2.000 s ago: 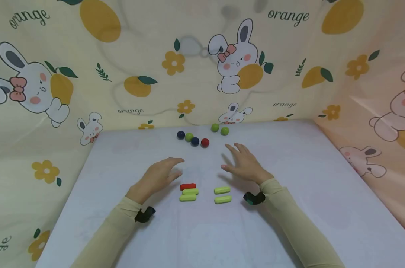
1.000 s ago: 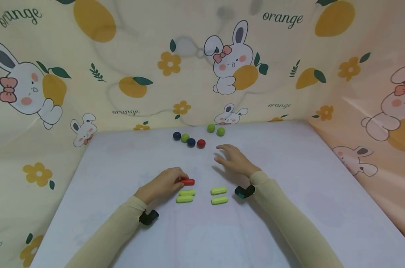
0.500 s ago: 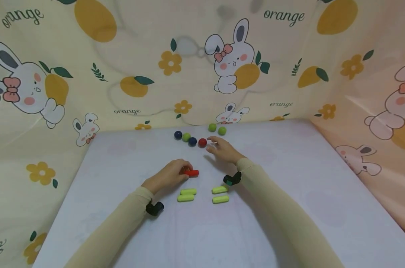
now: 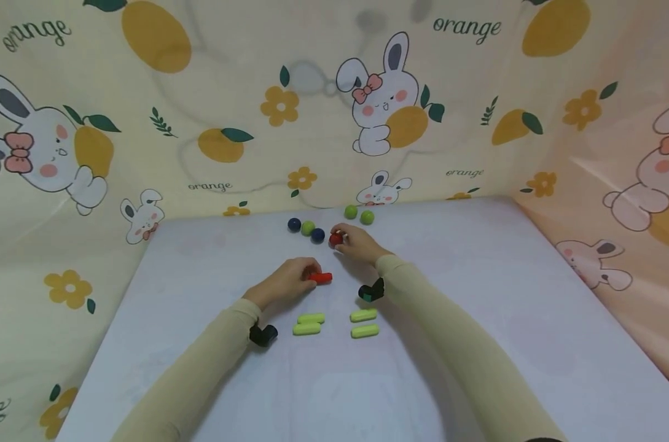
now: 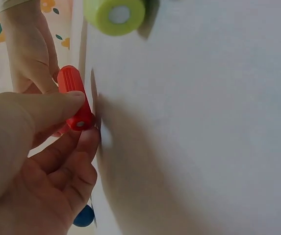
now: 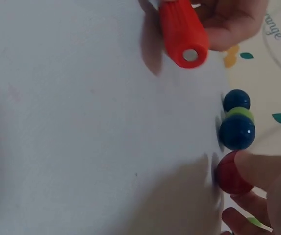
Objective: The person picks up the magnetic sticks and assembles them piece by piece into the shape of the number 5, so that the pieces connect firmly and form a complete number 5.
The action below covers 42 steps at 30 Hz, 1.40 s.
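My left hand (image 4: 290,281) pinches a red magnetic rod (image 4: 322,278) between thumb and fingers, over the middle of the table. In the left wrist view the grooved red rod (image 5: 70,85) shows a round silvery disc at its near end. Farther back, my right hand (image 4: 362,244) has its thumb and fingers around a red ball (image 4: 335,240). The right wrist view shows the thumb pressed on the red ball (image 6: 232,175), beside a dark blue ball (image 6: 237,132). Two light-green rods (image 4: 308,329) lie left of centre, and two more green rods (image 4: 364,331) lie to their right.
Near the back edge of the white table (image 4: 201,245) sit two dark blue balls (image 4: 294,224) with a green ball (image 4: 308,228) between them. Two green balls (image 4: 367,217) rest farther right. A printed cloth (image 4: 212,92) hangs behind and along the sides.
My left hand has taken hold of the red rod beside the green rods and carried it farther back. My right hand has moved left to the red ball and closed its fingers around it.
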Available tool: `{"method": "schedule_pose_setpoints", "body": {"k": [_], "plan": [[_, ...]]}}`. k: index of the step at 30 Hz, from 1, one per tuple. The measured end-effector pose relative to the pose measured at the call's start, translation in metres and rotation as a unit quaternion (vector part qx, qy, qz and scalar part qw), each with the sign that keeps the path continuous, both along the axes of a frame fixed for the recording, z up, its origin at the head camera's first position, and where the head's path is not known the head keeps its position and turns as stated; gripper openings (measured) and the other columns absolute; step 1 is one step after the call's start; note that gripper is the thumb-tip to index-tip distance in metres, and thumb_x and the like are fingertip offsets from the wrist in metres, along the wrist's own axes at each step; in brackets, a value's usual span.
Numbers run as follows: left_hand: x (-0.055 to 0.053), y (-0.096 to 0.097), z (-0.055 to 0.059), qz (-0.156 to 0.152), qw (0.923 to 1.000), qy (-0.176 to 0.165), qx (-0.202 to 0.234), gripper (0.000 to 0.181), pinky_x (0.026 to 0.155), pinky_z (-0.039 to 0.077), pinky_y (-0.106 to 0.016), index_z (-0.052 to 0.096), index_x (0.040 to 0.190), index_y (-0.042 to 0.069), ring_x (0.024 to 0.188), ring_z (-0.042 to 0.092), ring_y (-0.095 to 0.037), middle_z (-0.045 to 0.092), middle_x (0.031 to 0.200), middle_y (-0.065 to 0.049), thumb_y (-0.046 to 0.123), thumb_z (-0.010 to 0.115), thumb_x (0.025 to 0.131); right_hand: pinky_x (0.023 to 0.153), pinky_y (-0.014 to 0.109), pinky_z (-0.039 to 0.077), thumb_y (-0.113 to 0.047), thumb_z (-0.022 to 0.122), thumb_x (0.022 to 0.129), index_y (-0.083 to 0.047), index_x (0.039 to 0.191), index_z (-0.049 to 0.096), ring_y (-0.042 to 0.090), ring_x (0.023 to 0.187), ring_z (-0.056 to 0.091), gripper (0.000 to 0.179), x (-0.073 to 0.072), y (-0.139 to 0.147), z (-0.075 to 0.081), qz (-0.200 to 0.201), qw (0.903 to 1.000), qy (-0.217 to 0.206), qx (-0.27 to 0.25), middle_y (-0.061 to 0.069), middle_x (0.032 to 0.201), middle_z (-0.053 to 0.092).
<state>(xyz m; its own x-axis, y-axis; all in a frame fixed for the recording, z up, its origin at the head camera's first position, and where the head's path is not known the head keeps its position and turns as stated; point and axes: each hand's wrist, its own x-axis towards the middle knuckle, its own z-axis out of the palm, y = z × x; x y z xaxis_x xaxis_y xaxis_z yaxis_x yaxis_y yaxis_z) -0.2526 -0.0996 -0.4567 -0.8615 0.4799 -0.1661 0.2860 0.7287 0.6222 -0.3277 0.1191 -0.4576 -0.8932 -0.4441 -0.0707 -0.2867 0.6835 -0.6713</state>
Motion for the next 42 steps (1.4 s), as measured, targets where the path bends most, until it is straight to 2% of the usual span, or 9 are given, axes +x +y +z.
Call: {"method": "schedule_pose_setpoints", "body": {"k": [4, 13, 19, 22, 27, 31, 34, 40, 42], "plan": [[-0.005, -0.001, -0.001, 0.005, 1.0000, -0.004, 0.005, 0.021, 0.093, 0.052, -0.036, 0.067, 0.115, 0.015, 0.098, 0.058, -0.019, 0.068, 0.111, -0.003, 0.010, 0.069, 0.094, 0.105, 0.044, 0.048, -0.009, 0.062, 0.097, -0.009, 0.131, 0.054, 0.030, 0.115, 0.060, 0.035, 0.001, -0.001, -0.002, -0.011, 0.9999, -0.002, -0.005, 0.018, 0.130, 0.063], [-0.010, -0.001, 0.000, 0.000, 0.9999, -0.005, 0.015, 0.022, 0.098, 0.052, -0.040, 0.065, 0.118, 0.012, 0.104, 0.062, -0.021, 0.068, 0.115, -0.007, 0.009, 0.067, 0.096, 0.093, 0.038, 0.055, -0.012, 0.064, 0.099, -0.009, 0.127, 0.051, 0.033, 0.121, 0.063, 0.031, 0.012, 0.012, 0.000, -0.050, 0.9929, -0.063, -0.088, 0.019, 0.134, 0.060], [-0.017, 0.004, 0.003, 0.000, 0.9997, -0.011, 0.023, 0.021, 0.095, 0.053, -0.039, 0.062, 0.118, 0.012, 0.103, 0.062, -0.021, 0.068, 0.116, -0.008, 0.009, 0.065, 0.098, 0.101, 0.043, 0.051, -0.014, 0.066, 0.097, -0.006, 0.123, 0.050, 0.034, 0.118, 0.064, 0.031, 0.018, 0.023, -0.001, -0.045, 0.9889, -0.062, -0.128, 0.021, 0.133, 0.060], [-0.020, 0.008, 0.003, -0.002, 0.9997, -0.015, 0.020, 0.021, 0.094, 0.053, -0.038, 0.062, 0.118, 0.012, 0.101, 0.062, -0.020, 0.068, 0.115, -0.008, 0.010, 0.065, 0.098, 0.098, 0.041, 0.052, -0.012, 0.065, 0.097, -0.004, 0.126, 0.049, 0.034, 0.117, 0.065, 0.034, 0.025, 0.028, -0.003, -0.027, 0.9873, -0.061, -0.144, 0.022, 0.133, 0.060], [-0.023, 0.014, 0.004, -0.005, 0.9998, -0.017, 0.013, 0.022, 0.094, 0.053, -0.038, 0.062, 0.119, 0.012, 0.101, 0.063, -0.020, 0.068, 0.115, -0.009, 0.012, 0.065, 0.098, 0.096, 0.039, 0.053, -0.009, 0.063, 0.098, -0.002, 0.142, 0.051, 0.033, 0.112, 0.068, 0.046, 0.035, 0.038, -0.009, 0.016, 0.9873, -0.056, -0.148, 0.023, 0.134, 0.061], [-0.023, 0.017, 0.004, -0.004, 0.9998, -0.012, 0.012, 0.021, 0.094, 0.053, -0.038, 0.062, 0.118, 0.013, 0.101, 0.063, -0.020, 0.068, 0.116, -0.009, 0.013, 0.066, 0.098, 0.095, 0.035, 0.053, -0.007, 0.063, 0.098, 0.001, 0.138, 0.056, 0.029, 0.103, 0.069, 0.042, 0.040, 0.043, -0.012, 0.037, 0.9868, -0.046, -0.151, 0.023, 0.132, 0.063], [-0.023, 0.020, 0.004, -0.004, 0.9997, -0.016, 0.016, 0.021, 0.095, 0.053, -0.040, 0.063, 0.118, 0.014, 0.103, 0.063, -0.021, 0.068, 0.116, -0.010, 0.014, 0.066, 0.097, 0.093, 0.035, 0.052, -0.006, 0.065, 0.096, 0.001, 0.134, 0.059, 0.027, 0.099, 0.069, 0.040, 0.043, 0.044, -0.013, 0.038, 0.9868, -0.050, -0.149, 0.022, 0.130, 0.065], [-0.024, 0.023, 0.005, 0.002, 0.9993, -0.033, 0.016, 0.021, 0.097, 0.052, -0.039, 0.063, 0.118, 0.014, 0.105, 0.064, -0.020, 0.068, 0.117, -0.009, 0.017, 0.066, 0.098, 0.098, 0.040, 0.051, -0.012, 0.067, 0.096, -0.007, 0.134, 0.060, 0.023, 0.105, 0.065, 0.038, 0.047, 0.046, -0.017, 0.014, 0.9896, -0.071, -0.124, 0.011, 0.130, 0.066], [-0.023, 0.023, 0.006, 0.003, 0.9991, -0.039, 0.015, 0.022, 0.097, 0.053, -0.039, 0.063, 0.119, 0.014, 0.105, 0.064, -0.021, 0.067, 0.118, -0.009, 0.017, 0.065, 0.098, 0.098, 0.040, 0.051, -0.012, 0.067, 0.097, -0.007, 0.134, 0.060, 0.023, 0.105, 0.065, 0.038, 0.047, 0.046, -0.017, 0.014, 0.9900, -0.069, -0.122, 0.011, 0.130, 0.066]]}}
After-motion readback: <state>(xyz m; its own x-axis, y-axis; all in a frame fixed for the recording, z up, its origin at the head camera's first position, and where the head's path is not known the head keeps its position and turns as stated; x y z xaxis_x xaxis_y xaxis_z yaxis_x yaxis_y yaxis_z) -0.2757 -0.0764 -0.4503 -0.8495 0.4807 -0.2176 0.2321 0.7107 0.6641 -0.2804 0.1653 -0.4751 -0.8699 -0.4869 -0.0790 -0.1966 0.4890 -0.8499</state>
